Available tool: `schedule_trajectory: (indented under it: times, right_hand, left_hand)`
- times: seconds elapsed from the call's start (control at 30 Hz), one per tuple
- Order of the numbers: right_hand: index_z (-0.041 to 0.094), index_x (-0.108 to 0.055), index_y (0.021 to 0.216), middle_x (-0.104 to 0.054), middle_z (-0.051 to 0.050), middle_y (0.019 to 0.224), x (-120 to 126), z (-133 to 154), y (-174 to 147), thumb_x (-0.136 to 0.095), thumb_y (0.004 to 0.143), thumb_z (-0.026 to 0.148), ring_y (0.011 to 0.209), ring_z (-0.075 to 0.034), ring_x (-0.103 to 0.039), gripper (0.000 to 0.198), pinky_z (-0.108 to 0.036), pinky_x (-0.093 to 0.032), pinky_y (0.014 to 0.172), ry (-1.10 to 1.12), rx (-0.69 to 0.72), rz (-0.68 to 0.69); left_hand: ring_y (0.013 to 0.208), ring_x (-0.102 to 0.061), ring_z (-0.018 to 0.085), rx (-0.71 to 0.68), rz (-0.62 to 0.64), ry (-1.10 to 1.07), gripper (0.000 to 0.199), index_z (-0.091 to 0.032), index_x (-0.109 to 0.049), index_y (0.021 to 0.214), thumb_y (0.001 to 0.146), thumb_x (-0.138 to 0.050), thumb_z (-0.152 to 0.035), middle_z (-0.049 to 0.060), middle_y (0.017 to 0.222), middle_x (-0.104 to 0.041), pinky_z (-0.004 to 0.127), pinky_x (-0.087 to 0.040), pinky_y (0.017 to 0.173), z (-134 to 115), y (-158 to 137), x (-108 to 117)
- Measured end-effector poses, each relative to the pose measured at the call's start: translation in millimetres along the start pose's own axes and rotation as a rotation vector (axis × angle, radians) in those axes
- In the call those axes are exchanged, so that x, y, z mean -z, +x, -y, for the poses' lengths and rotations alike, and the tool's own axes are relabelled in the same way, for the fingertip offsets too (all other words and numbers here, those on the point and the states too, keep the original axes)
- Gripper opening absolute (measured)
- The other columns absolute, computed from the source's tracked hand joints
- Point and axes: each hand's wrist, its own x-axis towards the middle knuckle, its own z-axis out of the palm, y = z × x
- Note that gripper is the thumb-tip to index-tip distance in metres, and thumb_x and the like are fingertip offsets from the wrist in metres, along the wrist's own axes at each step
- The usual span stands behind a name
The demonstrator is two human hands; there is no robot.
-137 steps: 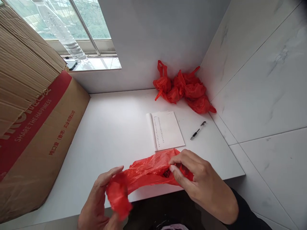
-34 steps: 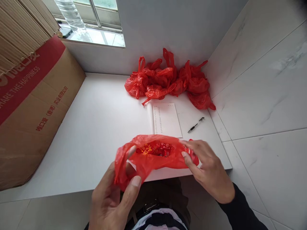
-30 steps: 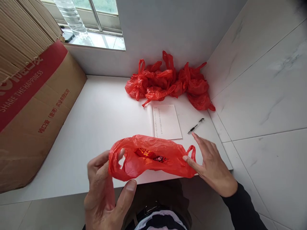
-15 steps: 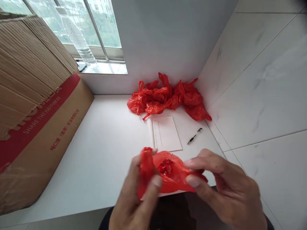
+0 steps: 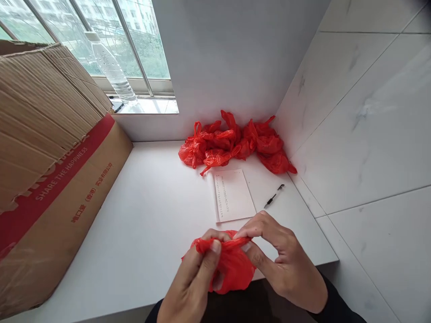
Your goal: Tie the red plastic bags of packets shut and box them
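Red bag (image 5: 237,271) front and centre, right by the near edge of the table (image 5: 161,193), top gathered into a twisted strip. Pretty rounded underneath, so probably has something inside, but can't see any of it through the plastic. Can't tell either whether resting on the edge or hanging clear.

Left hand (image 5: 197,273): clamped firmly, thumb pressed over the left end of the strip, fingers curled behind. Reads like the anchor grip, probably to stop slippery plastic sliding off. Right hand (image 5: 279,260): thumb and index pinched on the other end, next to no gap at the tips, palm loose. Seems a lighter hold, likely better for fiddly control. Fingertips of both close together, presumably to keep the slack short.

Just past the bag, notebook (image 5: 235,195) lying flat and open, writing too small to read. Pen (image 5: 274,196) beside it on the right, probably for easy reach. Further back, heaped bags (image 5: 218,148), also red, along the wall, likely parked there out of the hands' way. Off left, big cardboard box (image 5: 90,179). Behind that, water bottle (image 5: 111,67) on the sill, safely away from elbows, at a guess.
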Motion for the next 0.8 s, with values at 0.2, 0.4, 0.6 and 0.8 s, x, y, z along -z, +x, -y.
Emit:
schedule_trajectory:
  times: [0.2,0.4,0.6,0.8]
  right_hand:
    - [0.024,-0.069,0.098,-0.064,-0.001,0.099,-6,3,-5,-0.067,0.080,0.011,0.094,-0.017,-0.060,0.022,-0.032,-0.049,0.088,0.062,0.027,0.108]
    - [0.025,-0.062,0.124,-0.064,-0.005,0.117,-15,-26,8,-0.045,0.104,0.032,0.116,-0.022,-0.056,0.027,-0.038,-0.042,0.103,0.198,-0.160,0.149]
    - [0.024,-0.061,0.128,-0.052,0.004,0.066,-23,-48,11,-0.046,0.103,0.030,0.058,-0.013,-0.047,0.029,-0.027,-0.042,0.061,0.259,-0.365,0.321]
    - [0.020,-0.066,0.105,-0.065,-0.002,0.089,-24,-50,14,-0.056,0.096,0.024,0.082,-0.017,-0.060,0.014,-0.032,-0.048,0.079,0.317,-0.325,0.331]
  left_hand:
    - [0.081,-0.061,0.016,0.000,0.208,-0.180,0.022,-0.023,-0.061,0.100,0.097,-0.054,-0.044,0.003,0.090,-0.063,0.027,-0.053,0.074,-12,9,14]
    - [0.067,-0.053,0.010,-0.243,0.165,0.199,0.005,-0.025,-0.056,0.093,0.097,-0.055,-0.023,-0.002,0.081,-0.057,0.021,-0.047,0.061,-8,6,17]
    - [0.092,-0.064,0.010,-0.761,-0.131,0.613,0.035,-0.020,-0.059,0.115,0.091,-0.050,0.005,0.005,0.104,-0.065,0.018,-0.052,0.075,19,12,11]
    - [0.120,-0.055,0.017,-0.840,-0.111,0.755,0.052,-0.020,-0.057,0.136,0.090,-0.056,0.005,0.009,0.128,-0.059,0.026,-0.050,0.097,24,15,19]
